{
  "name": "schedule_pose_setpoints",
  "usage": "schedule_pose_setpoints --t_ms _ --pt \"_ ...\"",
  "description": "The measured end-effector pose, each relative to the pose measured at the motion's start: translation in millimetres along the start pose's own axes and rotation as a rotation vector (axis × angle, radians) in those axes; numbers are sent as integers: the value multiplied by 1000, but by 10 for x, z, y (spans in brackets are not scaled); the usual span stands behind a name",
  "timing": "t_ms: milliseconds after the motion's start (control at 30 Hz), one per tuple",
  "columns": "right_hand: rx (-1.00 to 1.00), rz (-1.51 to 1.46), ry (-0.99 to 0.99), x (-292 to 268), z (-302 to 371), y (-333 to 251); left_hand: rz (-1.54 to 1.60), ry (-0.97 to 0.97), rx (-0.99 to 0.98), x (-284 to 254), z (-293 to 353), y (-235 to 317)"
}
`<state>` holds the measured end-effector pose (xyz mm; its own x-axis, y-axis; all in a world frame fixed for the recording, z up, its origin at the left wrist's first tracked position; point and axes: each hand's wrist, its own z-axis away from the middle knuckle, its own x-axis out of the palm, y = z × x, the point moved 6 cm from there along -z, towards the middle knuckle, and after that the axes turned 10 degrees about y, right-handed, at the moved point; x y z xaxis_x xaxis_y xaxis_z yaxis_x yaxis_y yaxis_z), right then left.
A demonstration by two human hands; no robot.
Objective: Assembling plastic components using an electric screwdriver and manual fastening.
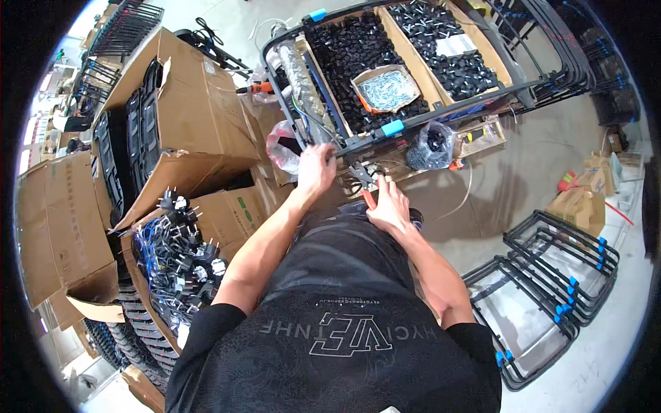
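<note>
My right hand (390,206) is closed round the red handle of a pair of pliers (359,172), whose dark jaws point away from me toward the black metal frame (358,143). Just left of it, my left hand (317,171) has its fingers curled together by the near left corner of that frame. Whatever those fingers pinch is too small to make out. Thin cables (308,118) run along the frame's left side, close to the left fingertips. Inside the frame, open cardboard trays hold many small black parts (351,51), and a smaller box of silvery screws (387,89) rests on top of them.
Cardboard boxes stand on my left, one holding black ribbed panels (141,127), another full of black plugs and cords (182,255). A clear bag (432,146) hangs by the frame's near edge. Black frames with blue clips (544,303) lie on the floor at right.
</note>
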<state>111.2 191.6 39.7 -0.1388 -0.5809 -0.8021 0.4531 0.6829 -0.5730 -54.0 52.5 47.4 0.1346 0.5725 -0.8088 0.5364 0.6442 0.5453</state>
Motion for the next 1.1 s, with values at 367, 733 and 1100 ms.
schedule_pose_setpoints --t_ms 367,733,1100 --pt "50 75 103 222 -3 -390 -50 -18 233 206 -19 -96" --pt "48 -18 -13 418 -263 -173 10 41 255 268 -24 -245" --pt "358 -1392 -832 866 -498 486 -47 -69 65 252 -153 -177"
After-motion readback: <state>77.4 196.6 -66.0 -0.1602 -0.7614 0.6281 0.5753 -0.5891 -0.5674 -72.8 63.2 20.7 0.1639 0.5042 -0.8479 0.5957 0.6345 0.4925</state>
